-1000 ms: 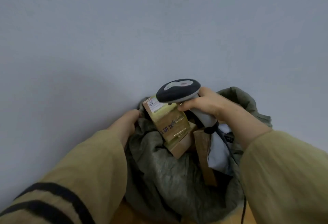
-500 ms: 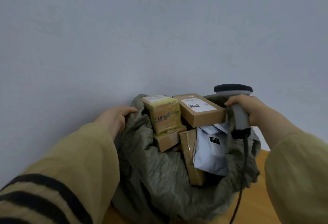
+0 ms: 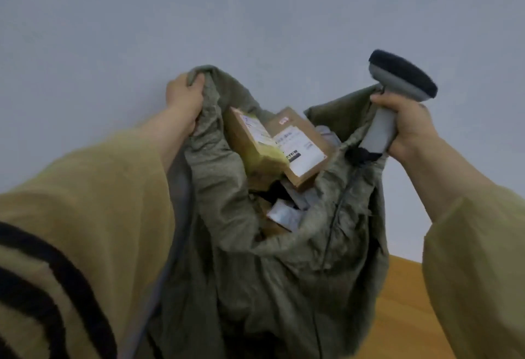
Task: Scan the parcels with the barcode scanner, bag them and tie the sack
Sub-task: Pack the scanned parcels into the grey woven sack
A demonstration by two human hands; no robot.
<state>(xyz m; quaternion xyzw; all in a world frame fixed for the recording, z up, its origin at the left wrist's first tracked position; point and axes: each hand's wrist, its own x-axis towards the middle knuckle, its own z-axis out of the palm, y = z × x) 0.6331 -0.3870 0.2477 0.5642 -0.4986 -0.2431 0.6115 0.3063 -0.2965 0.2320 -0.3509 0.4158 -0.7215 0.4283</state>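
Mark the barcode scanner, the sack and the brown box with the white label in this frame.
barcode scanner (image 3: 382,128): head view, on its grey handle.
sack (image 3: 284,273): head view, on its front wall.
labelled brown box (image 3: 301,145): head view, on its white label.

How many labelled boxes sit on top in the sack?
2: a yellow-green box toward the left hand, and a brown carton right of it, touching. Other parcels below are partly hidden.

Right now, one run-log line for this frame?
phase: bagging | left hand: grips sack rim | right hand: grips scanner | parcels: inside sack | sack mouth: open, untied
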